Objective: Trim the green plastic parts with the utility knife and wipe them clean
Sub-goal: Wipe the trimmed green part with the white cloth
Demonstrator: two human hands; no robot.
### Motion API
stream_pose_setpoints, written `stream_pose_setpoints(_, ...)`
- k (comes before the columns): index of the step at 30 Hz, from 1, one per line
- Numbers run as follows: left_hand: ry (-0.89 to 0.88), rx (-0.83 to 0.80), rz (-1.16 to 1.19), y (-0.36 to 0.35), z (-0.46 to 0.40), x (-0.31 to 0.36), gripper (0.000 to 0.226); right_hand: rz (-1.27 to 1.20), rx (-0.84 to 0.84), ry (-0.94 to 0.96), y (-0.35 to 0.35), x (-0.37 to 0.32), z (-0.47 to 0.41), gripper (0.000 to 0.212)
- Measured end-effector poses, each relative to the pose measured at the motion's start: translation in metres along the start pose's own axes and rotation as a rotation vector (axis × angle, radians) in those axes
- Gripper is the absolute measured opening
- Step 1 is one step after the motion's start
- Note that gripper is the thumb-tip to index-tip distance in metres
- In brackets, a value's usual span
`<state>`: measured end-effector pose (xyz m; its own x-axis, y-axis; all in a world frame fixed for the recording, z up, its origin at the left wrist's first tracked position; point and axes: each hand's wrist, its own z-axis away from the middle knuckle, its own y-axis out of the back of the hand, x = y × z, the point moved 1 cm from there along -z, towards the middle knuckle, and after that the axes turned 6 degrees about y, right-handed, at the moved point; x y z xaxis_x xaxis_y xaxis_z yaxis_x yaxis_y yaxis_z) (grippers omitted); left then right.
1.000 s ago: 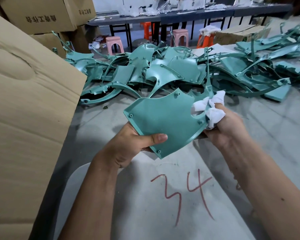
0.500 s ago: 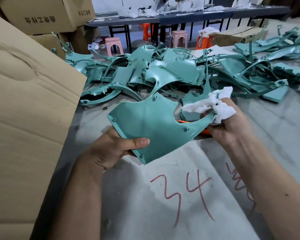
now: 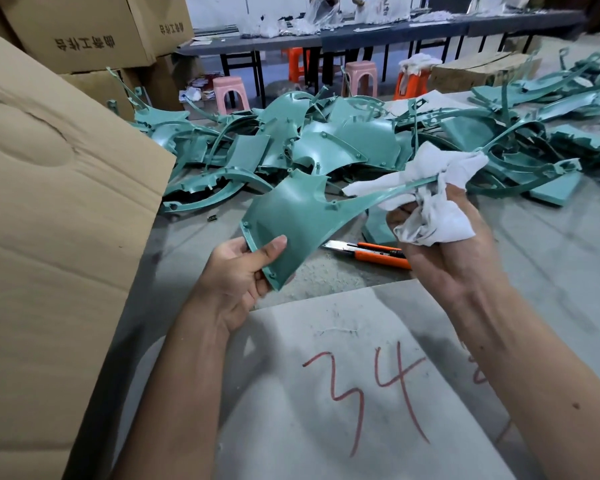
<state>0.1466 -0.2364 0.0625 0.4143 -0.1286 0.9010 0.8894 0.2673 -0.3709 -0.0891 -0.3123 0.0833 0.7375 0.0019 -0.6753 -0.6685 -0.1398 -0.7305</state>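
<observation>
Overhead, green part point(image 3: 291, 216) (thin arm rightward)

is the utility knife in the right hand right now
No, the utility knife lies on the table while the right hand grips a white cloth.

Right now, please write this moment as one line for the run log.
step: wiping | left hand: grips green part | right hand: holds white cloth round part's thin arm | utility knife: on table, untouched
</observation>
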Motion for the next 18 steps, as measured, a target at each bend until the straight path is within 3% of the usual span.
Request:
stream_pose_setpoints(3, -0.089, -0.02, -0.043, -0.001, 0.0, 0.0, 0.049, -0.061, 0.034, -0.063, 0.0, -0.012, -0.002, 0.017)
stream_pose_setpoints(6, -0.131, -0.146, -0.083, 0.006, 0.001, 0.004, 0.048, -0.039, 0.148, -0.104, 0.01, -0.012, -0.005, 0.051)
stream_pose_setpoints(9, -0.148, -0.18, -0.132, 0.017, 0.003, 0.008, 0.048, 0.384, 0.233, 0.044, 0.011, -0.005, -0.004, 0.032)
stream_pose_setpoints(11, -0.154, -0.191, -0.131, 0.02, 0.004, 0.008, 0.048, 0.539, 0.29, 0.153, 0.013, -0.003, -0.007, 0.036)
stream_pose_setpoints(15, -0.146, -0.259, -0.145, 0.025, 0.009, 0.007, 0.045, 0.547, 0.437, 0.279, 0.018, -0.008, -0.011, 0.047)
stream_pose_setpoints(18, -0.158, -0.267, -0.125, 0.033, 0.013, 0.011, 0.051, 0.414, 0.605, 0.357, 0.028, -0.02, -0.016, 0.035)
